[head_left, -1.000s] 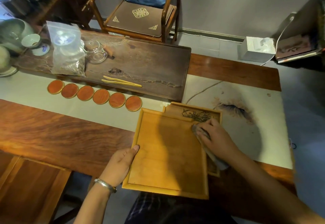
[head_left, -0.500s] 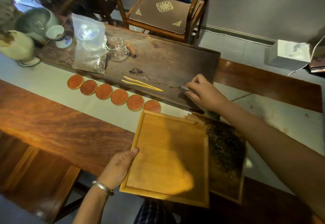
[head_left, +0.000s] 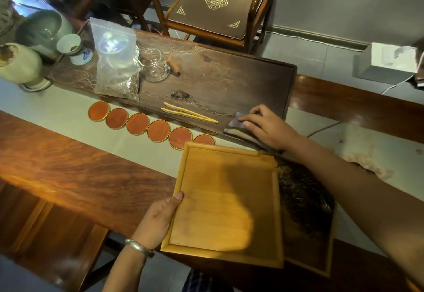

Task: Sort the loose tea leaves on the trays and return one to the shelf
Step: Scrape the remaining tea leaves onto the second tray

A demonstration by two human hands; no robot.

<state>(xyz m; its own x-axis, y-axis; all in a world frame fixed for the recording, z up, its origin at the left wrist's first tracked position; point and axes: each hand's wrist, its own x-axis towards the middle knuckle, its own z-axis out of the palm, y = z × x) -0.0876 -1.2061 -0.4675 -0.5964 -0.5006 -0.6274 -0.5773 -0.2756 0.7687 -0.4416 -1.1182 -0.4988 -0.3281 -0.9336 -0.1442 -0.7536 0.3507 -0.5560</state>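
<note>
Tea leaves, dark and loose (head_left: 305, 190), lie heaped in a light wooden tray (head_left: 321, 262) at the near right of the long reddish-brown wooden table (head_left: 68, 172), which carries a pale cloth runner (head_left: 57, 112) along its middle; grey floor and wall lie beyond, with a wooden chair with a brown embroidered cushion (head_left: 215, 7) behind the table.

At far left stand a green ceramic jar (head_left: 43, 30) and a small white cup (head_left: 68, 44). On the dark carved tea board (head_left: 229, 73) sit a clear plastic zip bag (head_left: 114, 57) with some leaves at its bottom, a glass pitcher (head_left: 156, 67) and yellow bamboo tweezers (head_left: 189, 115). Six round orange coasters (head_left: 137, 124) line the runner.

An empty yellow wooden tray (head_left: 224, 202) overlaps the leaf-filled one. The left hand (head_left: 158, 218) grips its left rim, thumb along the inside edge. The right hand (head_left: 268, 129) presses a greyish cloth (head_left: 236, 124) with curled fingers onto the tea board's right end.

Half a second ago that hand was already over the board's edge; it now sits lower, with the cloth spread beneath it. The left hand's hold is unchanged.
</note>
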